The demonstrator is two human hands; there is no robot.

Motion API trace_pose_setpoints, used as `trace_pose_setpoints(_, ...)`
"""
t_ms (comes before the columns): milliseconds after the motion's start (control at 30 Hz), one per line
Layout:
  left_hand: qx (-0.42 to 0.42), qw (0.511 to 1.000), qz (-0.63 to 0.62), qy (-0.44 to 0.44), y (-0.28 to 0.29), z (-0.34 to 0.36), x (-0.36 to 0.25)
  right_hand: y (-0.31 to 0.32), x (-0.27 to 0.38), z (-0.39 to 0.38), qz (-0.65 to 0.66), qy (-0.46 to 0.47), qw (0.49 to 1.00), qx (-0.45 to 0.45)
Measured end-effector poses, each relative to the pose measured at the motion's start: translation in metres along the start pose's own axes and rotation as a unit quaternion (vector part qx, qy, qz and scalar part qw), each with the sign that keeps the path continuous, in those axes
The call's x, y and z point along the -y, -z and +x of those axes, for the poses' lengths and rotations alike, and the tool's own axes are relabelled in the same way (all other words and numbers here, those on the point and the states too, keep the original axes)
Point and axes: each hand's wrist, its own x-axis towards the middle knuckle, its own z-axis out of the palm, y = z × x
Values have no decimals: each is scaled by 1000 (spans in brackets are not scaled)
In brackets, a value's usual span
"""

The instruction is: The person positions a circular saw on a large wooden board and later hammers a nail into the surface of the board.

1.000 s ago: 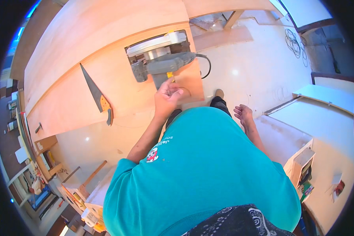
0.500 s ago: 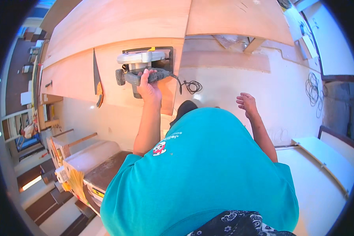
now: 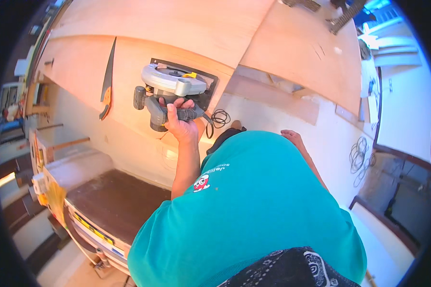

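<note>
My left hand (image 3: 179, 124) grips the handle of a grey circular saw (image 3: 170, 76) with a silver guard and black base plate, over the pale plywood board (image 3: 129, 48) near its edge; whether the base rests fully on it I cannot tell. Its black cord (image 3: 220, 118) hangs in loops beside the board. A handsaw (image 3: 107, 76) with a wooden handle lies to the left of the circular saw. My right hand (image 3: 292, 136) hangs down at my right side, partly hidden by my teal shirt, its visible fingers loosely apart and holding nothing.
Another plywood sheet (image 3: 306, 62) extends to the upper right, above pale floor (image 3: 321, 138). A dark-topped worktable (image 3: 117, 193) stands at lower left. Coiled cables (image 3: 361, 160) lie on the right. A white panel (image 3: 402, 110) is at the far right.
My left hand has moved from below the circular saw to grip its handle. The view has turned, bringing the dark-topped table in. My right hand is now more hidden by my body.
</note>
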Motion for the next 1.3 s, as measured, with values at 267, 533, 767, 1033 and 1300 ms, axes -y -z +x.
trace_pose_setpoints(267,-20,995,-99,8,-8,2,-10,30,58,71,85,-131,987,40)
trace_pose_setpoints(533,-58,992,-60,-97,-16,-6,-1,35,203,166,44,36,998,32)
trace_pose_setpoints(767,-179,979,-3,-100,-43,3,5,106,248,308,-243,335,907,-76)
trace_pose_setpoints(1033,-213,969,81,-98,-81,-14,-8,103,313,412,-478,390,782,-86)
trace_pose_setpoints(1300,-248,951,184,4,-173,-99,18,84,243,445,-463,403,783,-100)
